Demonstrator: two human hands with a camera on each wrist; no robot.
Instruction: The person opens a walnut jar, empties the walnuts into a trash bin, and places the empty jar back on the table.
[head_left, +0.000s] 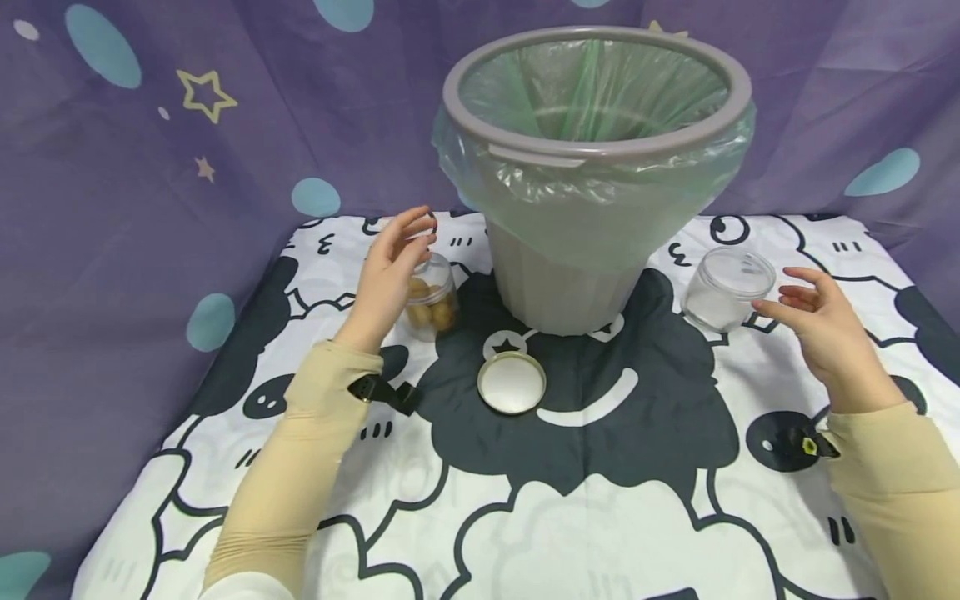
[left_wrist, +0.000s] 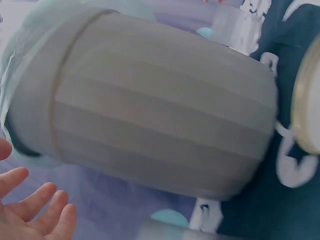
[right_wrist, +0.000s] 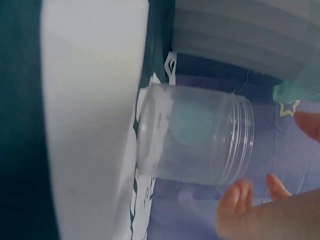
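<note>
My left hand (head_left: pixel 388 271) hovers beside and partly in front of a clear jar (head_left: pixel 444 310) holding several round brown pieces; its fingers are loosely bent around nothing. In the left wrist view those fingers (left_wrist: pixel 50 212) are spread. At the right stands a second clear jar (head_left: pixel 726 292), without a lid and seemingly empty. Close to its right side is my right hand (head_left: pixel 828 337), thumb and fingers apart. The right wrist view shows a gap between the thumb and the fingers, near the threaded rim of the jar (right_wrist: pixel 195 135). A round white lid with a gold rim (head_left: pixel 512 383) lies between the hands.
A tall grey bin (head_left: pixel 566 283) with a pale green bag liner (head_left: pixel 592 179) stands between the two jars, towards the back. Under everything lies a black-and-white cartoon cloth (head_left: pixel 585 533). A purple curtain (head_left: pixel 247 158) hangs behind and at the sides.
</note>
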